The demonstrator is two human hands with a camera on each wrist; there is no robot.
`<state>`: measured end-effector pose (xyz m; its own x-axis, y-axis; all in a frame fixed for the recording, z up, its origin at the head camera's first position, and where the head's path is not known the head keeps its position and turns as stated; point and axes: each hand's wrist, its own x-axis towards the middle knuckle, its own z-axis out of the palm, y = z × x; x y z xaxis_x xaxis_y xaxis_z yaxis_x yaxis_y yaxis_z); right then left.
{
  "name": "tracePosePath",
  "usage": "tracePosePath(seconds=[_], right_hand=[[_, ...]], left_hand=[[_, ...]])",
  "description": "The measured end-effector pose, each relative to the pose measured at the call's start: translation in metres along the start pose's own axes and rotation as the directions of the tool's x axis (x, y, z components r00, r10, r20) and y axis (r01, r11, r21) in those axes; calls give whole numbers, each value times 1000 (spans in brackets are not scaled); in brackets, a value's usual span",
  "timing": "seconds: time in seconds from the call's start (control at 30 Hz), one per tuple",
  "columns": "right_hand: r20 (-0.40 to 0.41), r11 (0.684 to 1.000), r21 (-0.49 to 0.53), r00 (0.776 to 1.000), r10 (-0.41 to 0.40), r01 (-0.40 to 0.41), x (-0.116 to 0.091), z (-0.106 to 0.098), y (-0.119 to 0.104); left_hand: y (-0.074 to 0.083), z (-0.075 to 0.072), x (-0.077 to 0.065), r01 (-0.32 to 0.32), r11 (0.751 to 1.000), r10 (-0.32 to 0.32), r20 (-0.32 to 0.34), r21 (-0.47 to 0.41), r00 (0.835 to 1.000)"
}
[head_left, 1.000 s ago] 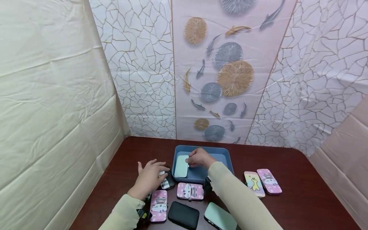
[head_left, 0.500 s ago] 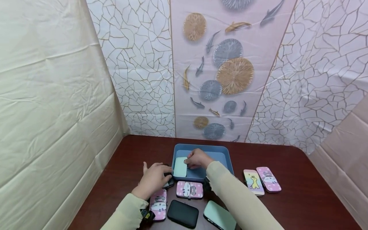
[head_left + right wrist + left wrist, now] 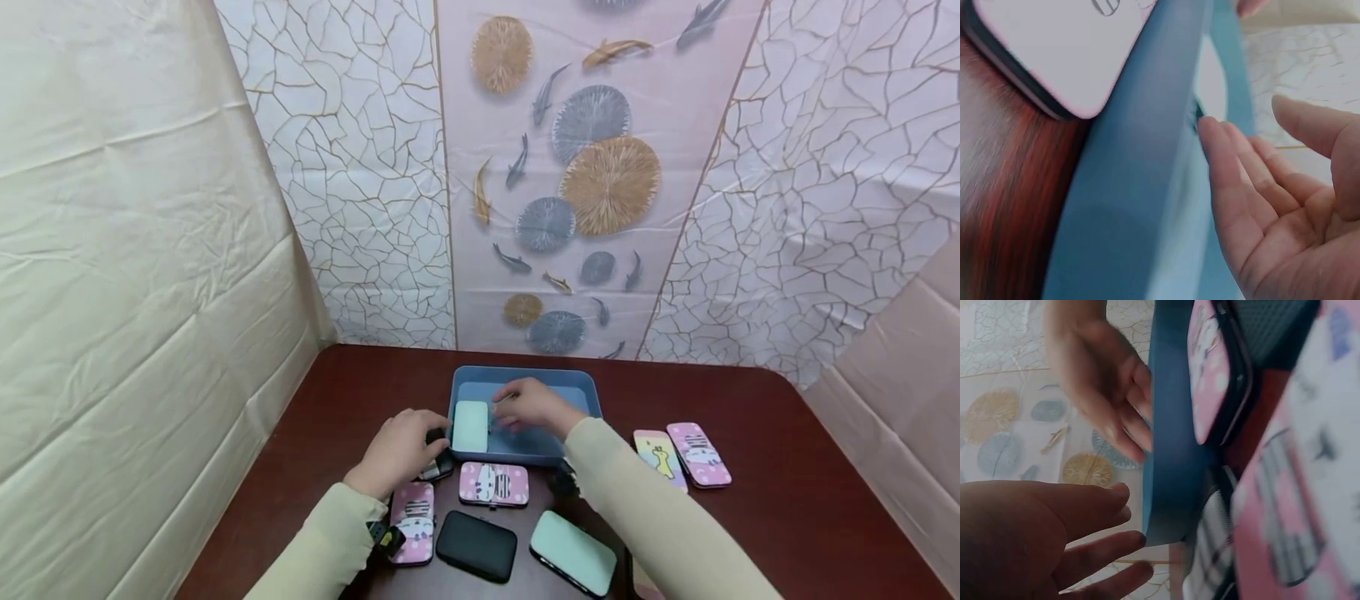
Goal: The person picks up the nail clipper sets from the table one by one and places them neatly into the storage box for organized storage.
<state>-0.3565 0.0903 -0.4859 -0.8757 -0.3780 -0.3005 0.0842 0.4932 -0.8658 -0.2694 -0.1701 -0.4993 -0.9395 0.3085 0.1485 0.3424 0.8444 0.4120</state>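
A flat mint-green case (image 3: 471,427) lies along the left side inside the blue tray (image 3: 517,457). My right hand (image 3: 538,407) hovers over the tray just right of this case. In the right wrist view the right hand's fingers (image 3: 1225,169) are spread and hold nothing, with the case's pale edge beyond them. My left hand (image 3: 401,450) is at the tray's left rim, its fingertips right by the corner. The left wrist view shows its fingers (image 3: 1104,553) loosely extended and holding nothing. Below it, a black-and-white plaid case (image 3: 1213,540) is partly hidden.
Two pink cartoon cases (image 3: 493,485), a black case (image 3: 477,547) and another mint case (image 3: 574,553) lie in front of the tray. To the right are a giraffe case (image 3: 660,458) and a pink case (image 3: 699,455). Patterned cloth (image 3: 375,208) hangs behind the table.
My right hand has let go of the mint case and drawn slightly right, leaving it in the tray. The left hand has moved right to the tray's rim.
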Motion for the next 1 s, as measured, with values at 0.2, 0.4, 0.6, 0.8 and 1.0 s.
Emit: tracePosePath(seconds=[0.2,0.4,0.6,0.8,1.0], right_hand=[[33,978,-108,984,-178,180,-55,-29,-5],[135,860,-431,962,-235,271,-128,-33,13],[80,675,-733,996,-43,88,-187,-19,48],[2,564,-826,1000,-18,12,-207,-2,66],[-21,572,-820,999,-46,9,-208,6,76]], left_hand=[[1,-4,10,16,997,-14,23,-81,1000],[2,1,15,17,994,-11,53,-112,999],[5,2,19,95,984,-84,79,-153,993],[9,12,27,115,992,-111,81,-49,990],[7,16,27,128,992,-128,94,7,987]])
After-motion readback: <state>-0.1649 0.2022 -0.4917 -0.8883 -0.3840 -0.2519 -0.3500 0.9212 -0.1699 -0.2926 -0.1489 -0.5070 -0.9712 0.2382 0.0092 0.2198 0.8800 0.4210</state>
